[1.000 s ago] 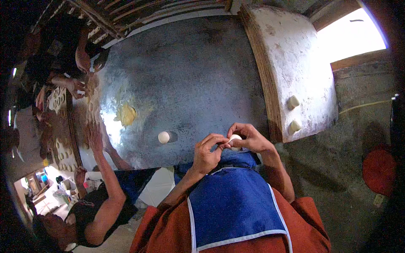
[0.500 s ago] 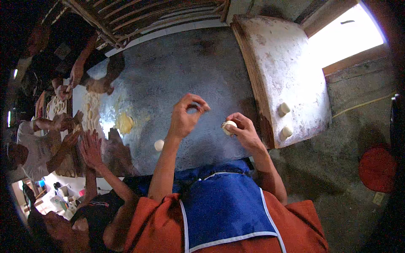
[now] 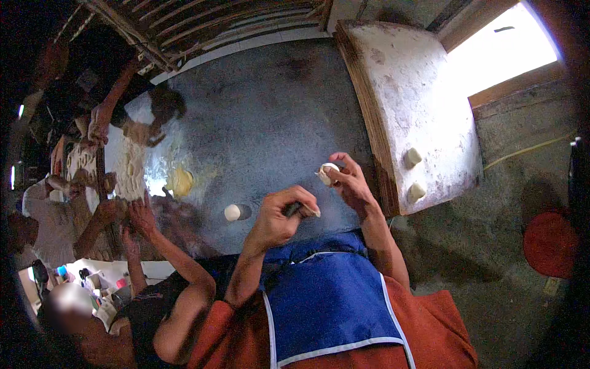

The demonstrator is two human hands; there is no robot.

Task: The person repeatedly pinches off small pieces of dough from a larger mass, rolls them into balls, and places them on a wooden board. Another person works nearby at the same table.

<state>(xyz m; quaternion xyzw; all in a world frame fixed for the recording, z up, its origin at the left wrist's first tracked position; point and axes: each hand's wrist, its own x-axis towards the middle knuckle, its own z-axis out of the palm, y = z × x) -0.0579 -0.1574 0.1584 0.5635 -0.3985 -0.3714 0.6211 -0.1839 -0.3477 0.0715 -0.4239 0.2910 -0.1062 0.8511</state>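
Observation:
My right hand holds a white dough ball above the grey worktop, near the edge of the thick board on the right. Lower and to the left of it, my left hand pinches a small pale scrap, probably dough, apart from the ball. A single round dough ball lies on the worktop left of my left hand. Farther left is a flat yellow, soft-looking lump on a shiny smeared patch.
Two dough pieces sit on the raised floury board. Co-workers' hands and arms work among rows of shaped dough at left. Slatted racks stand behind; a round red object is at right.
My hands have parted from working the ball together. My left hand rose, then came back down with the scrap; my right still holds the ball, now slightly higher. Co-workers' arms moved.

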